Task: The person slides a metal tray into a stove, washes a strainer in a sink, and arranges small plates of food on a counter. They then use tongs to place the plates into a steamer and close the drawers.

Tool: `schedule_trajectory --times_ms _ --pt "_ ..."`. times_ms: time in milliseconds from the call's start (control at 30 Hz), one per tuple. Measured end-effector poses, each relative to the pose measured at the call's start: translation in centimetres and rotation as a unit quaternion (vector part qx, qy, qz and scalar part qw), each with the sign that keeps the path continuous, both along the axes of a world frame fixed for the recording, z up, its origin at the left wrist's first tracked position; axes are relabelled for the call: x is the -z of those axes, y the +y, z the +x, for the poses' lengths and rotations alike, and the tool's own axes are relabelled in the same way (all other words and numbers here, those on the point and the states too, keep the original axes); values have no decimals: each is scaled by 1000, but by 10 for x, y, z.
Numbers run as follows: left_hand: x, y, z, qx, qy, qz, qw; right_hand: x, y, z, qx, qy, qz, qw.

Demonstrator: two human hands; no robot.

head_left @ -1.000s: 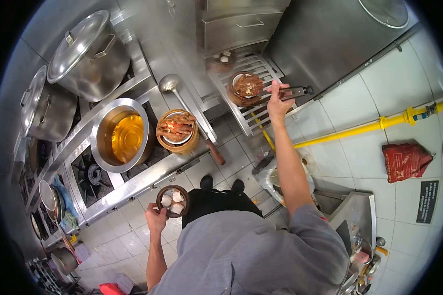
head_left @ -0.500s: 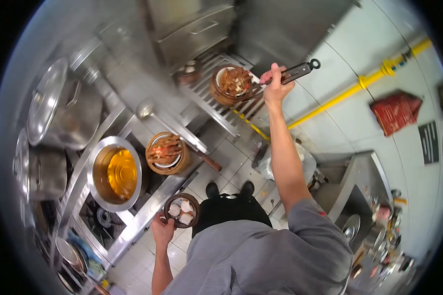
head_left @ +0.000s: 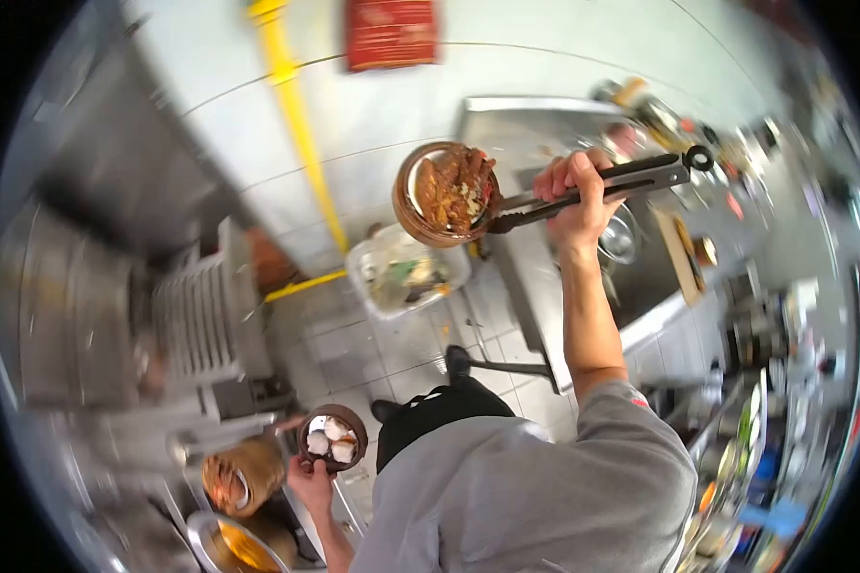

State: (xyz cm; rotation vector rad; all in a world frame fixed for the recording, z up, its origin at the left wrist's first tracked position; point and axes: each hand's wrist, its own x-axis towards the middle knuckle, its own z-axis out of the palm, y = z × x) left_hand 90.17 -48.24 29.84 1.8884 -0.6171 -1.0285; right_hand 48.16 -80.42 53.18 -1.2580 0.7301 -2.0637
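My right hand (head_left: 575,196) grips black tongs (head_left: 602,186) that clamp the rim of a bamboo steamer basket (head_left: 444,194) holding brown meat on a plate. The basket hangs in the air above the floor, beside a steel counter (head_left: 545,124). My left hand (head_left: 311,480) holds a small dark steamer basket (head_left: 333,437) with white dumplings, low near my body. The view is blurred from turning.
A plastic tub (head_left: 406,272) of scraps sits on the tiled floor under the lifted basket. A yellow pipe (head_left: 296,124) runs along the wall. A slatted steel rack (head_left: 201,315) stands at left. Another bamboo steamer (head_left: 241,482) and a pot of oil (head_left: 234,549) are at lower left.
My right hand has lifted the meat basket off the slatted rack with the tongs and I have turned right; the stove and rack slid to the left. The left hand keeps its small basket.
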Motion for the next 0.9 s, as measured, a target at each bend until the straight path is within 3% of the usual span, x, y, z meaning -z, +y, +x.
schedule_trajectory --times_ms 133,167,367,400,433,533,600,633,733,833,867,900 --pt "20 -45 1 81 -25 -34 996 44 81 -122 183 18 8 983" --pt "-42 -57 -56 119 -49 18 991 13 83 -218 229 8 42 973" --pt "-43 -108 -98 190 -107 13 976 93 187 -371 472 21 74 878" --pt "-120 -69 -166 185 -126 30 974 50 221 -462 483 19 89 871" --pt "-95 -98 -164 200 -102 7 974 75 214 -473 504 6 84 860" --pt "-83 -140 -188 237 -105 16 966 121 209 -533 609 25 112 785" --pt "-62 -163 -189 253 -94 24 963 145 202 -563 640 23 128 757" --pt "-136 -107 -242 242 -105 33 964 104 233 -627 639 9 145 755" --pt "-118 -153 -247 266 -103 45 957 147 200 -656 681 -14 174 711" --pt "-114 -176 -245 255 -109 36 960 167 184 -675 680 -59 154 715" --pt "-163 -118 -262 232 -117 32 965 136 217 -697 664 -83 150 728" --pt "-165 -140 -270 229 -114 36 966 143 204 -709 676 -74 154 717"
